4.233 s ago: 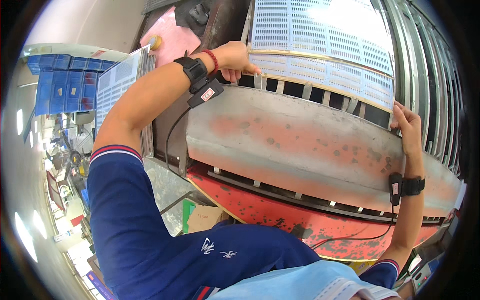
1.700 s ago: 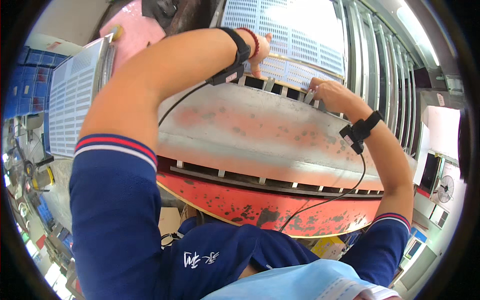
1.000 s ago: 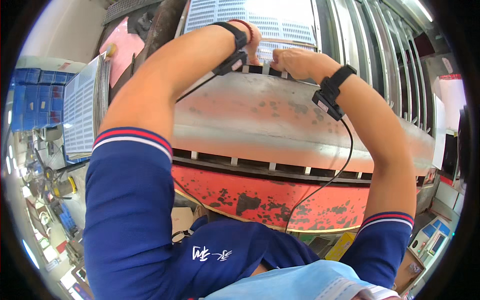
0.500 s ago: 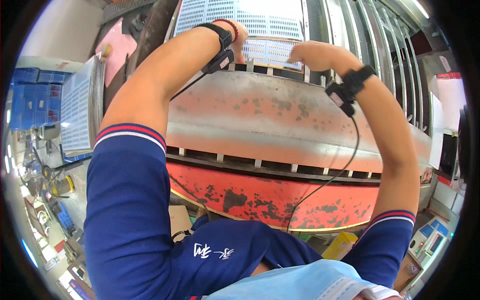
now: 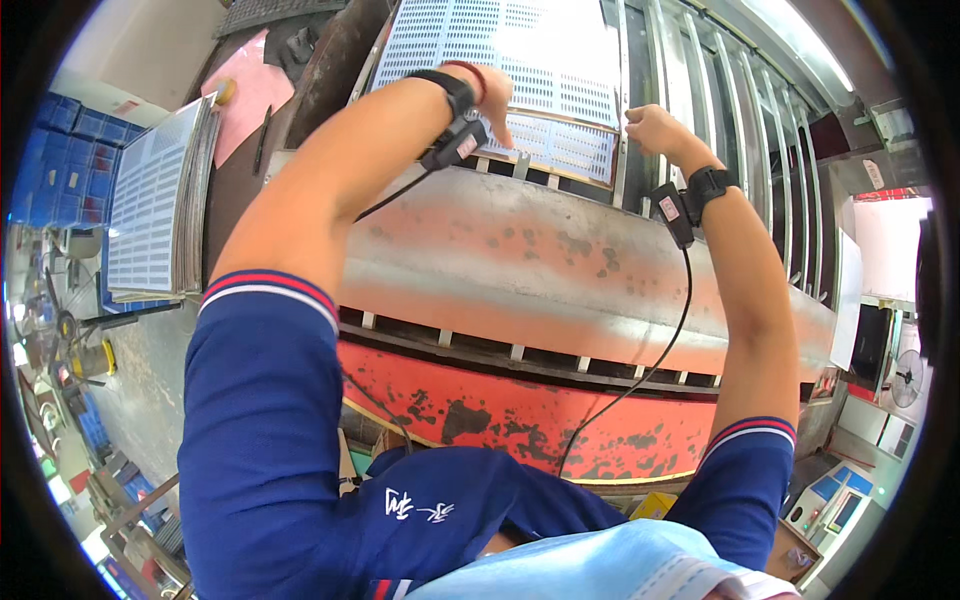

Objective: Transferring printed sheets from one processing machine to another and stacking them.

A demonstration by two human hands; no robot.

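Note:
A pale metal sheet with rows of small slots [image 5: 565, 85] lies on the machine bed beyond the metal front panel, and a narrower slotted strip [image 5: 560, 143] runs along its near edge. My left hand [image 5: 492, 103] is over the left part of that near edge. Its thumb stretches out toward the strip, and the other fingers are mostly hidden. Just right of the sheet's right edge, beside a metal rail [image 5: 622, 150], my right hand [image 5: 655, 132] has its fingers curled in, with nothing visible in them. Both wrists carry black straps with small cabled boxes.
The worn metal front panel [image 5: 500, 240] and a red, chipped panel [image 5: 520, 420] stand between me and the bed. More rails run to the right. At left are a stack of slotted sheets [image 5: 155, 205], a pink sheet [image 5: 245, 95] and blue bins [image 5: 65, 180].
My right hand has moved right, off the sheet's near right corner to beside the rail, and its fingers have curled. My left hand remains near the sheet's front edge. The view has shifted.

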